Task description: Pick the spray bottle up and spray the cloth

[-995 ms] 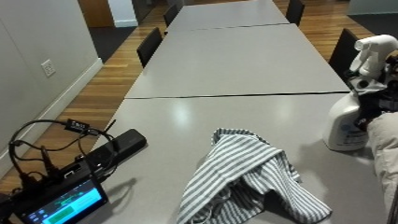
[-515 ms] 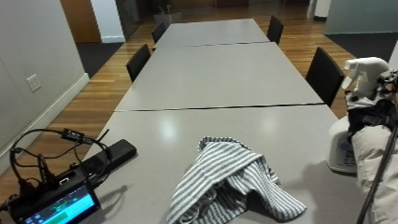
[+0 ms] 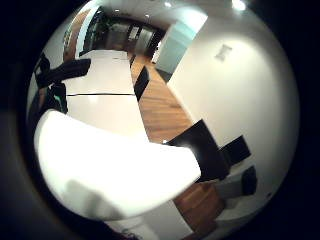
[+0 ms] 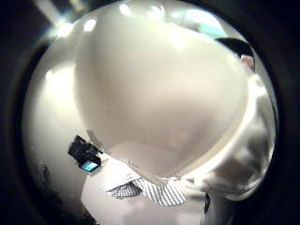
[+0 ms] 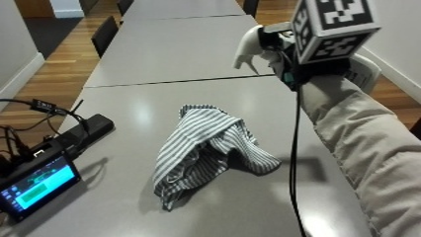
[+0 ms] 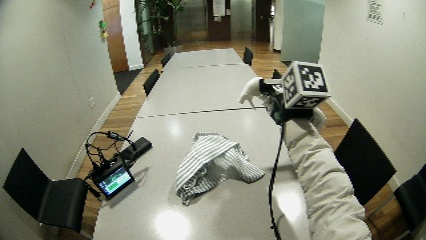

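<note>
Now my right hand (image 5: 299,69) has the spray bottle (image 5: 260,42) off the table and raised in the air; a second ago, and still half a second ago, the bottle stood on the table at the far right edge of the outside view, with my arm just reaching it. Since that whole view has shifted too, I trust the bottle's lift rather than any apparent drift of the cloth. My fingers are mostly hidden behind the glove's gear, but the bottle hangs in mid-air with my hand at its neck, so I judge my hand is wrapped round it. Both palm views agree: the white body of the bottle (image 4: 159,89) fills them, pressed close against my palm.

The nozzle sticks out past my hand, toward the left side of the table. The striped cloth (image 5: 207,148) lies crumpled on the grey table (image 5: 164,49), below my hand and to its left, well apart from the bottle. The thumb side palm view shows the cloth (image 4: 140,185) beneath the bottle's base.

So the pick-up looks done, and spraying is what remains. I judge the nozzle needs tipping down toward the cloth, and a finger on the trigger; whether one is there already I cannot tell.
</note>
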